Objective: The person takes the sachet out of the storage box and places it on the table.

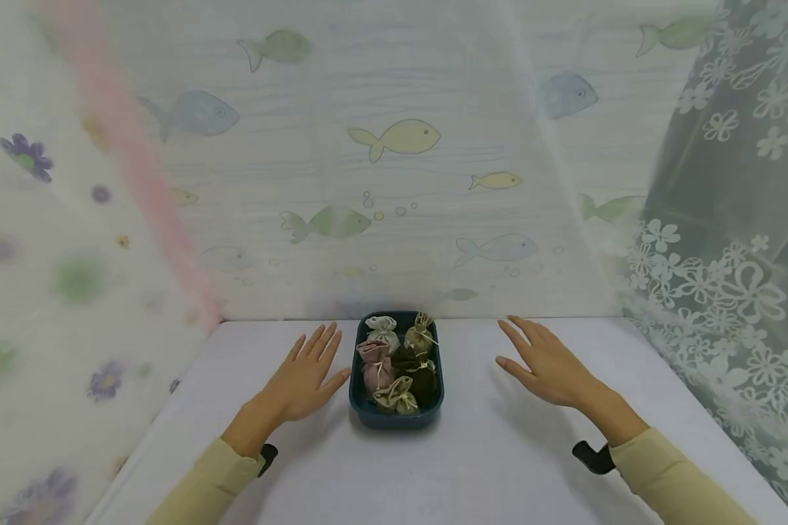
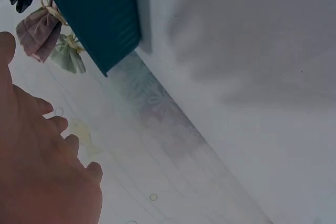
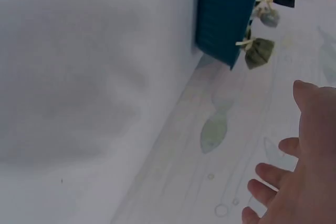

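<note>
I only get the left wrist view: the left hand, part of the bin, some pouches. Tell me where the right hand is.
Observer: The right hand is to the right of the bin, apart from it.
Operator: Tell me what it holds.
Observer: Nothing; it is empty.
Operator: Now tell me what lies at the bin's near end, nearest the person.
Observer: A beige pouch, inside the bin.
</note>
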The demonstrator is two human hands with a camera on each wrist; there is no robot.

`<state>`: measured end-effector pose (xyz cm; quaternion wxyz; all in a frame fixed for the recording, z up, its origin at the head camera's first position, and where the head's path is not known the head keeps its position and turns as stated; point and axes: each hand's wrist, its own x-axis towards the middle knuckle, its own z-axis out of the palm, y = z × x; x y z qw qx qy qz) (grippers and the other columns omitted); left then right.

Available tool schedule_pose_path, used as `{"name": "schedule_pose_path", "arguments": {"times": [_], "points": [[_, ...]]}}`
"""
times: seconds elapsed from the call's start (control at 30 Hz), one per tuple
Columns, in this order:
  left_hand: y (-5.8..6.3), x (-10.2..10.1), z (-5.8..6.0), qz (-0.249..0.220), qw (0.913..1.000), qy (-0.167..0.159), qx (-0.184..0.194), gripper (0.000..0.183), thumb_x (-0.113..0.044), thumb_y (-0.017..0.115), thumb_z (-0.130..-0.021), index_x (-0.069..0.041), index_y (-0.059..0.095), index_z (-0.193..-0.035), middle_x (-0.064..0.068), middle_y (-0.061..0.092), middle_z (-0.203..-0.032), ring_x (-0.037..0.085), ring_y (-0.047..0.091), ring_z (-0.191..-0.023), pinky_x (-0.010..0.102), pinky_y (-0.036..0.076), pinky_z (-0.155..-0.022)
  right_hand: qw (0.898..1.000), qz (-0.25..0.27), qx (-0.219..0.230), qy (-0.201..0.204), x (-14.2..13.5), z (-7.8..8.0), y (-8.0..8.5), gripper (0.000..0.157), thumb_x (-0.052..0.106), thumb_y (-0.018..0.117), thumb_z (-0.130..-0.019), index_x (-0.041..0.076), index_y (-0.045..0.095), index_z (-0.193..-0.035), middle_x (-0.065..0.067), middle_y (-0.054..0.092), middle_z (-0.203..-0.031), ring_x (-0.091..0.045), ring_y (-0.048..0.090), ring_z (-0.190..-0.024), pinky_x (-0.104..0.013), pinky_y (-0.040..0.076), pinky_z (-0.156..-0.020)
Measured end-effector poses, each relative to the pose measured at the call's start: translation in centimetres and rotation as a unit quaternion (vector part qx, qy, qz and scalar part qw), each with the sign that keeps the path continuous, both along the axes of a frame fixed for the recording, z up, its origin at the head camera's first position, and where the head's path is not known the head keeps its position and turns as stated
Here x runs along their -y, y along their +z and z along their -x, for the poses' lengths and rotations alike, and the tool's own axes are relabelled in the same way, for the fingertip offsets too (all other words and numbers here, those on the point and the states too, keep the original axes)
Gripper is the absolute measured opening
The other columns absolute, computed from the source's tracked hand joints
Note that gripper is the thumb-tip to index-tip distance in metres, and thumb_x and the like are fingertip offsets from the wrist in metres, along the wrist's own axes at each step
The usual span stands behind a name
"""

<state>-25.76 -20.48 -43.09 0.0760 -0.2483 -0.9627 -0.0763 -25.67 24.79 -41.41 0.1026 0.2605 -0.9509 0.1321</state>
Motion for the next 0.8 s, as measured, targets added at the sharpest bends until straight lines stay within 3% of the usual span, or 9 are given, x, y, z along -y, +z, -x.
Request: {"name": "schedule_pose_path", "arguments": {"times": [0.3, 0.53, 0.8], "points": [[-1.4, -0.2, -0.1, -0.021, 0.9996, -0.020, 0.006, 0.077, -0.055, 0.032, -0.109, -0.001, 0.017, -0.163, 0.016, 0.014, -0.171, 0.034, 0.013, -0.157, 0.058, 0.017, -0.124, 0.999, 0.033, 0.011, 0.032, 2.7, -0.3, -0.3, 0.071, 0.046, 0.054, -0.106, 0.004, 0.033, -0.159, -0.019, 0.033, -0.162, -0.041, 0.033, -0.147, -0.063, 0.033, -0.115], [-1.6, -0.7, -0.5, -0.044, 0.9979, -0.039, 0.027, 0.076, -0.050, 0.036, -0.110, 0.005, 0.020, -0.161, 0.020, 0.015, -0.170, 0.037, 0.017, -0.155, 0.056, 0.022, -0.123, 0.994, 0.082, 0.054, 0.047, 3.9, -0.7, -0.5, 0.070, 0.045, 0.055, -0.105, 0.005, 0.035, -0.159, -0.017, 0.034, -0.162, -0.038, 0.034, -0.148, -0.062, 0.034, -0.115], [-1.7, -1.5, -1.1, -0.048, 0.9961, -0.039, 0.063, 0.074, -0.044, 0.038, -0.111, 0.006, 0.018, -0.160, 0.023, 0.012, -0.169, 0.038, 0.017, -0.155, 0.055, 0.023, -0.123, 0.984, 0.133, 0.097, 0.061, 5.7, -1.3, -0.8, 0.069, 0.042, 0.062, -0.103, 0.009, 0.037, -0.157, -0.014, 0.038, -0.159, -0.036, 0.038, -0.146, -0.060, 0.040, -0.111]]}}
